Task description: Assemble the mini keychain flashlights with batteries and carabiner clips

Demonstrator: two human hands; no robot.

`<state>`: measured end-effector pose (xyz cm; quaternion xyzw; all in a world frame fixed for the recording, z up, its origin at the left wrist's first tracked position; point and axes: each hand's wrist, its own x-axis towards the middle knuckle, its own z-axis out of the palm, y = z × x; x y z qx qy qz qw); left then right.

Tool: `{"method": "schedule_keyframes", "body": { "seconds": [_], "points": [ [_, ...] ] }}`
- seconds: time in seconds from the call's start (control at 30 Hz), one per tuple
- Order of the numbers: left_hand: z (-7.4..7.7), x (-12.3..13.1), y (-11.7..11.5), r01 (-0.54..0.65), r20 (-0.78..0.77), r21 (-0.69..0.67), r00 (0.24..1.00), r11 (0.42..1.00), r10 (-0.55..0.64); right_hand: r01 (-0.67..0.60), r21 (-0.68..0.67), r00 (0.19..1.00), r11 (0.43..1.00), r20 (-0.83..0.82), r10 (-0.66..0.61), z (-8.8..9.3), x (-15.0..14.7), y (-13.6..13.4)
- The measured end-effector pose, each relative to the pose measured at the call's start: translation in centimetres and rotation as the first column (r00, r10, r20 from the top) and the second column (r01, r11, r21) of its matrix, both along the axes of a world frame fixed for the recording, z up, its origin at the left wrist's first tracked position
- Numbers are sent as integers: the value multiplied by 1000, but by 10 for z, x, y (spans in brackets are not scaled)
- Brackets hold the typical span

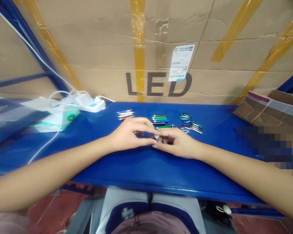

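Observation:
My two hands meet at the middle of the blue table (141, 165). My left hand (129, 135) is curled, its fingertips pinched at a small silver metal piece (157, 137). My right hand (177, 143) is closed around the same small piece from the right. Just behind the hands lie small pen-like keychain lights: a silver-and-red group (125, 113), a green-and-blue group (160, 119), and a cluster with green and blue carabiner clips (191, 123).
A large cardboard box printed "LED" (158, 84) walls off the back. A white power strip (92, 104) with cables and a tissue pack (61, 117) sit at the left. An opened carton (268, 109) stands at the right. My lap shows below the table edge.

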<state>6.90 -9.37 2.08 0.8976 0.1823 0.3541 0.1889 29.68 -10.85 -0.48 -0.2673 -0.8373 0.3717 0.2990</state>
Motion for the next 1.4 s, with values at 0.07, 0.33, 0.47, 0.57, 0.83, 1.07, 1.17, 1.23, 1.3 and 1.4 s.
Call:
{"method": "schedule_keyframes", "body": {
  "seconds": [0.07,0.33,0.47,0.57,0.83,1.07,1.17,1.23,1.3,1.4],
  "points": [
    [-4,3,1,-19,37,-105,999,994,22,-3,-39,1000,999,2,3,-1,1,1],
    [-4,7,0,19,184,-515,979,857,88,253,335,942,908,128,-309,25,27,13],
    [-4,9,-3,105,232,-641,971,760,63,398,519,740,756,305,-599,29,45,29],
    [-4,10,-5,115,210,-659,977,743,35,438,527,638,728,388,-665,23,49,36],
    [-2,9,-10,135,97,-715,991,686,-94,418,494,614,763,465,-637,15,46,37],
    [-3,9,-12,144,51,-756,985,639,-162,417,498,634,760,440,-636,13,48,39],
    [-2,9,-12,125,46,-770,989,626,-141,424,495,716,759,330,-615,14,46,37],
    [-2,9,-12,90,31,-768,994,634,-103,439,430,778,789,257,-573,16,42,33],
    [-4,10,-12,58,31,-770,998,635,-53,448,326,829,833,197,-523,19,36,27],
    [-6,12,-12,23,48,-796,999,605,26,407,275,895,871,70,-440,24,25,14]
  ]
}}
